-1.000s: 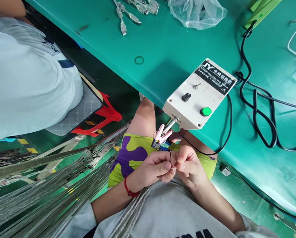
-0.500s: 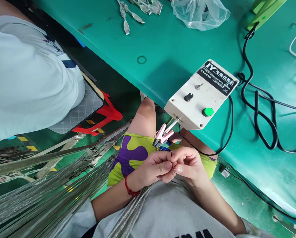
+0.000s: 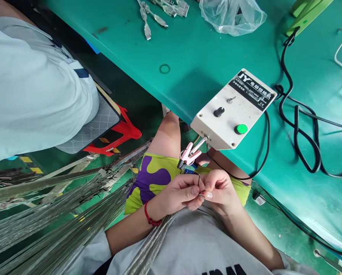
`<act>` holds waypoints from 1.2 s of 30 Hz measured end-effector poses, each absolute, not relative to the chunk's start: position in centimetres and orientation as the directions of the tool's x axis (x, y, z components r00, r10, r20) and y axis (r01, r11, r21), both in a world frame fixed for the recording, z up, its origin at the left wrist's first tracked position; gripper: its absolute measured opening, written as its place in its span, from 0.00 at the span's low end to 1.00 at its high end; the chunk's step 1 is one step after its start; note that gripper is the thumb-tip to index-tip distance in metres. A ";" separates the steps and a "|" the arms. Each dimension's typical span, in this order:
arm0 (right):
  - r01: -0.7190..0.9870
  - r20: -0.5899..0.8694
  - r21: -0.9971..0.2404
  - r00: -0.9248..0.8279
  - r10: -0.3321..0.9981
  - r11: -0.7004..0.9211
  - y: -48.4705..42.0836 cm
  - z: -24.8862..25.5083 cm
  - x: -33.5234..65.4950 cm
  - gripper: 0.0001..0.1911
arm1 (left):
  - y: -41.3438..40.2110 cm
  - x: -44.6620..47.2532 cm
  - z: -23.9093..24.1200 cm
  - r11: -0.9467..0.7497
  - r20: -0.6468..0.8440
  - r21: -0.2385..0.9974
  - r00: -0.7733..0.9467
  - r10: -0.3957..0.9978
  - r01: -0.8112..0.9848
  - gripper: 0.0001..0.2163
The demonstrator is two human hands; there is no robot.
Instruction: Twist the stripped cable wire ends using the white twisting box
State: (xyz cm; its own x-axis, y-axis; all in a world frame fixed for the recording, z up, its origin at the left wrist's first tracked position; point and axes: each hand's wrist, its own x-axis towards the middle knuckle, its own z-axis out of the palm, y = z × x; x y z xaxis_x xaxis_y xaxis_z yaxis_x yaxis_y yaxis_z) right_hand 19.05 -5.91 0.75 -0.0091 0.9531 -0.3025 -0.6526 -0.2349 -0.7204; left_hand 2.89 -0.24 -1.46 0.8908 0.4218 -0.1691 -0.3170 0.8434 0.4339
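Note:
My left hand (image 3: 183,191) is closed in a pinch over my lap, gripping a cable end with thin wires. One dark wire (image 3: 199,181) sticks up between the two hands, and other thin wires, reddish and pale, show near the fingertips. My right hand (image 3: 220,189) pinches at these wires, its fingertips close to those of the left. Beneath my left wrist runs a bundle of clear-jacketed cables (image 3: 149,250). Just beyond my hands, a pink clip (image 3: 190,154) sits on the metal shaft of a white wire-twisting machine (image 3: 213,130).
The machine stands at the edge of the green table (image 3: 136,57). Black cords (image 3: 298,137) curl at the right. USB cables (image 3: 148,19) and a plastic bag (image 3: 230,17) lie farther back. At left, a person (image 3: 30,88) sits on a red stool (image 3: 125,126), near many hanging cables (image 3: 73,206).
My right fingers have shifted slightly right and away from the dark wire, which now shows more of its length. My left hand has barely moved.

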 end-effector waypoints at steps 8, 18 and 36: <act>-0.660 -0.302 -0.718 0.007 0.953 -0.222 -5.9 0.8 19.0 0.26 | -0.2 2.9 -1.6 0.836 -0.148 0.425 0.884 0.443 -0.348 0.24; -0.676 -0.323 -0.689 -0.037 0.946 -0.262 -5.5 1.4 19.0 0.25 | -0.6 2.3 -0.2 0.507 -0.091 0.798 0.768 0.634 -0.325 0.24; -0.716 -0.391 -0.620 -0.072 0.918 -0.321 -5.2 1.9 18.6 0.22 | -0.8 1.1 1.7 -0.487 0.413 0.873 0.521 0.747 0.006 0.08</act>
